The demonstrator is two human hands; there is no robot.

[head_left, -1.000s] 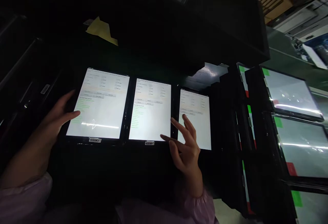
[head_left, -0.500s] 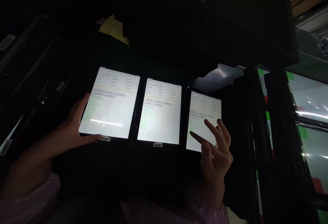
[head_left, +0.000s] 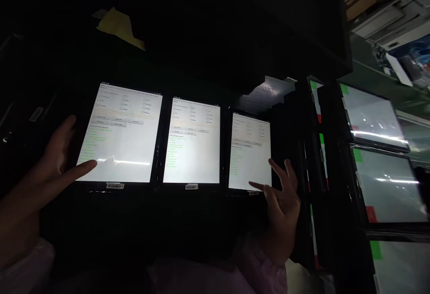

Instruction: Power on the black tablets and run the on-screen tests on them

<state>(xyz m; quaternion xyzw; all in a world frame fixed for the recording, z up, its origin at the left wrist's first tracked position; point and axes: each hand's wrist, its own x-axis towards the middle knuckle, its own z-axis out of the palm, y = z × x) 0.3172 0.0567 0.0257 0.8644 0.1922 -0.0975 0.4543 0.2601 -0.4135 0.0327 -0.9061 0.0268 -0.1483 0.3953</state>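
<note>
Three lit tablets stand side by side on a dark surface, each showing a white screen with checkboxes, grey buttons and a list of green lines. At the left tablet (head_left: pixel 124 144), my left hand (head_left: pixel 50 168) is spread, its thumb over the lower left corner and the other fingers beyond the left edge. The middle tablet (head_left: pixel 198 155) has neither hand on it. My right hand (head_left: pixel 282 200) hovers at the lower right of the right tablet (head_left: pixel 250 159), fingers apart and index finger extended over the screen's bottom. Whether that fingertip touches the glass I cannot tell.
More tablets with green and red corner patches, one here (head_left: pixel 389 184), stand in a column on the right. A crumpled yellow paper (head_left: pixel 117 27) lies beyond the left tablet. A greyish sheet (head_left: pixel 265 93) is behind the right tablet. Surroundings are very dark.
The view has shifted right and closer. My left hand has drawn away leftward from the left tablet, its thumb leaving the bottom edge. My right hand sits lower against the right tablet's screen.
</note>
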